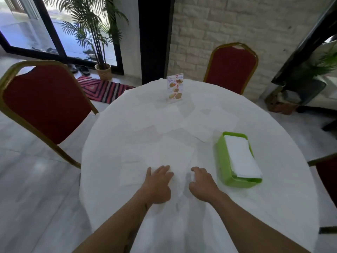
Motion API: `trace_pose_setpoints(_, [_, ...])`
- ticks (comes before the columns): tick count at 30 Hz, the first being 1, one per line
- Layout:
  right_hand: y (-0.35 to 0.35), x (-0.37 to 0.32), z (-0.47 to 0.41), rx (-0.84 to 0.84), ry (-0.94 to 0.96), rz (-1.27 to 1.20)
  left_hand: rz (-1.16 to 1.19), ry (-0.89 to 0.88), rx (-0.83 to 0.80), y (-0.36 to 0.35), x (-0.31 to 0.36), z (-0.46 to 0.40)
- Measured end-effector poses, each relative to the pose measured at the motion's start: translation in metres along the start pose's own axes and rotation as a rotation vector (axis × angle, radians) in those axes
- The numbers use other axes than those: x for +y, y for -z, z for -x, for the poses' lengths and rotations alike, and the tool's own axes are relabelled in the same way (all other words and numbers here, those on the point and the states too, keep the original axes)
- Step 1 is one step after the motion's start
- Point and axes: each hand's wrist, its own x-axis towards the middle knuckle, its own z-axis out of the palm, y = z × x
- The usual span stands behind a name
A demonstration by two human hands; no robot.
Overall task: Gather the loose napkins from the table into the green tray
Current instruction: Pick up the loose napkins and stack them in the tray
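Note:
Several loose white napkins (171,125) lie flat and overlapping across the middle of the round white table (273,207). The green tray (221,161) sits on the right side, with a stack of white napkins (240,156) inside it. My left hand (157,182) rests palm down on the nearest napkin (175,154), fingers spread. My right hand (200,181) hovers just right of it, fingers curled down onto the same napkin's near edge, a little left of the tray. Neither hand holds anything.
A menu card stand (174,88) stands at the table's far side. Red chairs with gold frames stand at the left (45,101), the far right (231,68) and the right edge (326,170). A potted palm (103,70) is behind.

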Motion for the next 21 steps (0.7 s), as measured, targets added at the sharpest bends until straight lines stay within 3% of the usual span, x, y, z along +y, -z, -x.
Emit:
trace_pose_setpoints(6, [0.010, 0.011, -0.011, 0.067, -0.041, 0.000, 0.002, -0.170, 0.055, -0.011, 0.015, 0.015])
trace_pose_setpoints(9, [0.002, 0.015, -0.012, 0.091, -0.059, 0.070, 0.055, -0.178, 0.198, -0.017, 0.012, 0.019])
trace_pose_setpoints(12, [-0.011, 0.017, -0.012, 0.135, -0.054, 0.098, 0.112, 0.006, 0.300, -0.023, 0.005, 0.015])
trace_pose_setpoints(15, [-0.020, 0.019, -0.012, 0.169, -0.052, 0.128, 0.118, 0.202, 0.216, -0.024, -0.003, 0.010])
trace_pose_setpoints(21, [-0.024, 0.020, -0.015, 0.199, -0.055, 0.141, 0.141, 0.293, 0.208, -0.018, -0.028, 0.012])
